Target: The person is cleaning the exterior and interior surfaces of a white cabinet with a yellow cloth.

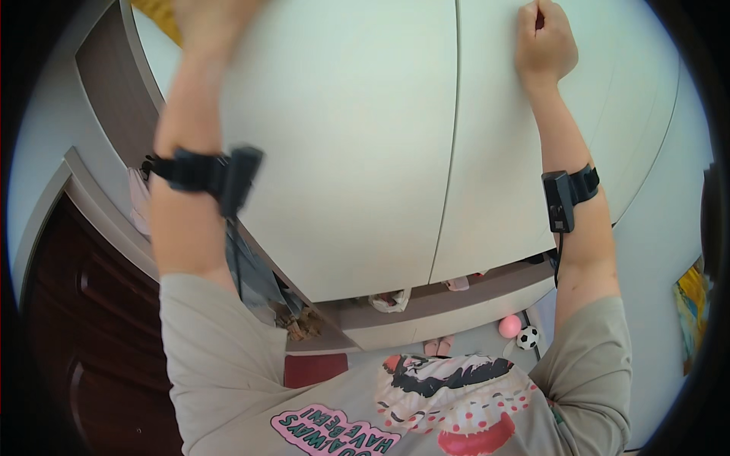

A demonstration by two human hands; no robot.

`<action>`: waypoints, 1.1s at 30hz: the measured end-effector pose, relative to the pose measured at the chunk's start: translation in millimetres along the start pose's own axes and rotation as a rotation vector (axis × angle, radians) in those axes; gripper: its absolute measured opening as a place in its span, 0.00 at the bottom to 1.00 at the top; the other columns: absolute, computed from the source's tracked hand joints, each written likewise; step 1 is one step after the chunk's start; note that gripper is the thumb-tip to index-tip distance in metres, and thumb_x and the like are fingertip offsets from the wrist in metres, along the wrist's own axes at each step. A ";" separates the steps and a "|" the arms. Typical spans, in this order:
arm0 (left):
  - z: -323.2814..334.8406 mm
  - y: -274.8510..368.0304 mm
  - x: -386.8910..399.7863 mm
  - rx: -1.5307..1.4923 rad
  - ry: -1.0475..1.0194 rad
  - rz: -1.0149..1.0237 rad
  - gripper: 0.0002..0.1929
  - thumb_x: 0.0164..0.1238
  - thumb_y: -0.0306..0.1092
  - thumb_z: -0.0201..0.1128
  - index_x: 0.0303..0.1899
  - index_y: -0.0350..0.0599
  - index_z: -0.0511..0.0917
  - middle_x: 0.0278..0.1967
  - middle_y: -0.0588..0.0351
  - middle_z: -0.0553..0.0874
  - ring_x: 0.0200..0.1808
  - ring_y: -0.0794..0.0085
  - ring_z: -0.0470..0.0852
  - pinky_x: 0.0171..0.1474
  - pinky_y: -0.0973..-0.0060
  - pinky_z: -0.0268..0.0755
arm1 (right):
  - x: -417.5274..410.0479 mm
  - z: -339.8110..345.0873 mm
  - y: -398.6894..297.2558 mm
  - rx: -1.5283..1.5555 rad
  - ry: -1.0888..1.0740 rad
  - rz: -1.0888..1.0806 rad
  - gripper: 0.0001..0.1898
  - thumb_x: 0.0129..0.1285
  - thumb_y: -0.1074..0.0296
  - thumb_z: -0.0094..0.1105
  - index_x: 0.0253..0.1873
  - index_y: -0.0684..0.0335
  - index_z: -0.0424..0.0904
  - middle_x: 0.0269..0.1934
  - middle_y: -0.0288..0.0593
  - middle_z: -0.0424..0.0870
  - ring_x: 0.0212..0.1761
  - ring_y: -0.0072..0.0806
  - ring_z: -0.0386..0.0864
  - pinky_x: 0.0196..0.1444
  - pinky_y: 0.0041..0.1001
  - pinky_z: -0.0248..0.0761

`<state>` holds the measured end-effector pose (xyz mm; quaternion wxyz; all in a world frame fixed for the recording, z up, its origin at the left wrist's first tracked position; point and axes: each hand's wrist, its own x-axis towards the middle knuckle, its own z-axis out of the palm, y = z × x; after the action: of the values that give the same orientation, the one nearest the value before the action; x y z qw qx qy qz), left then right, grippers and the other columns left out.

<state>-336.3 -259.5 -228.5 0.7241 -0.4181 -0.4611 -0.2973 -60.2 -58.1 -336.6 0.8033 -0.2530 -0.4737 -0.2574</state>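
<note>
Two large white wardrobe doors [342, 142] stand before me, with a thin dark gap between them. My left hand [214, 20], blurred and cut off by the top edge, is raised at the upper left of the doors; its fingers are hidden. At the upper right, my right hand [547, 43] is curled into a fist in front of the right door [496, 148], with a small dark hollow inside the fingers and no object visible. Whether it touches the door I cannot tell. Each forearm wears a black strap with a small black device [559, 202] and a cable.
Beneath the doors, a shelf [353, 319] holds a white bag [390, 300]. Clothes [254, 273] hang in a side compartment at left, near a dark brown door [108, 319]. On the floor are a pink ball [510, 326], a small soccer ball [527, 337] and a dark red object [315, 369].
</note>
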 end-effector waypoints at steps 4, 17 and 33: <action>-19.3 80.6 -67.8 -0.096 -0.061 0.271 0.29 0.66 0.51 0.64 0.68 0.63 0.77 0.73 0.59 0.72 0.71 0.62 0.73 0.64 0.56 0.72 | 0.5 -9.5 0.1 -0.056 -0.137 0.091 0.11 0.71 0.64 0.51 0.41 0.65 0.78 0.40 0.52 0.82 0.39 0.45 0.80 0.44 0.39 0.73; -47.5 175.3 -287.6 -0.093 -0.002 1.546 0.24 0.76 0.45 0.50 0.66 0.42 0.74 0.73 0.50 0.73 0.70 0.64 0.76 0.75 0.61 0.65 | -4.2 -7.7 -1.2 0.027 -0.070 0.049 0.08 0.64 0.67 0.59 0.31 0.57 0.71 0.29 0.37 0.74 0.28 0.40 0.74 0.27 0.39 0.66; 57.8 17.4 115.5 -0.229 -0.099 0.273 0.31 0.73 0.58 0.57 0.75 0.67 0.68 0.79 0.57 0.65 0.77 0.55 0.67 0.73 0.52 0.64 | -11.5 -9.3 17.6 -0.028 -0.021 0.039 0.08 0.59 0.72 0.63 0.32 0.57 0.71 0.31 0.39 0.71 0.31 0.37 0.74 0.31 0.36 0.68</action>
<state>-300.3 -205.6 -115.4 0.6816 -0.5709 -0.3982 -0.2257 -47.7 -49.1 -353.6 0.7996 -0.2761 -0.4735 -0.2454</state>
